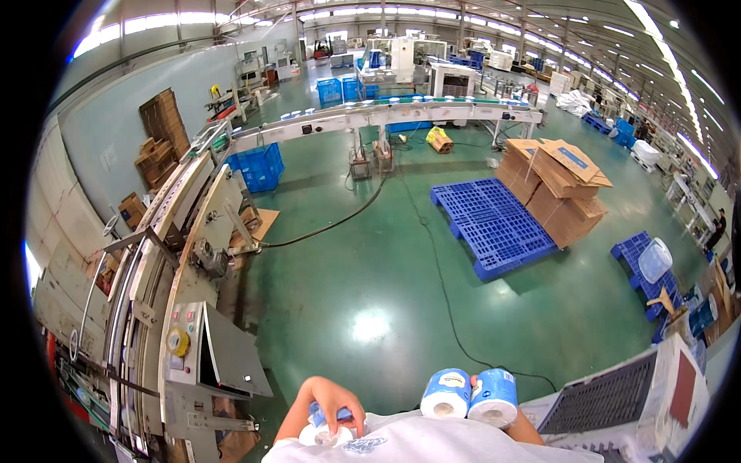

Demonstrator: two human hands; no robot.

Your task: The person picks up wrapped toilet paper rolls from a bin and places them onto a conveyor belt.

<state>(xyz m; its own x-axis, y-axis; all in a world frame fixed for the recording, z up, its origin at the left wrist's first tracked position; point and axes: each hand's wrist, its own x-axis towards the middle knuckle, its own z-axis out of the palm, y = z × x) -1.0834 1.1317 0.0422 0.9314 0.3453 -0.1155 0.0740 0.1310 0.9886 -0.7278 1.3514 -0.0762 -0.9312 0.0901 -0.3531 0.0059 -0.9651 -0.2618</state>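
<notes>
Left hand [333, 399] clamped on one roll [312, 437]; right hand [474, 380] on two blue-wrapped rolls [448, 388]; far-left crate [261, 167], contents indistinct.

Rolls [445, 393] in the hands [336, 400] — conveyor [147, 282] left, cartons [562, 202] on pallet [494, 224] right.

On the glossy green floor [340, 285] we see a blue plastic grid-topped pallet [490, 220] with a stack of flat brown cardboard [567, 224] along its right side. To our left, a round yellow tape roll [178, 343] is on a grey metal control box [187, 373]; farther off we notice a blue plastic crate [261, 167] and a pale wall [212, 73].
</notes>
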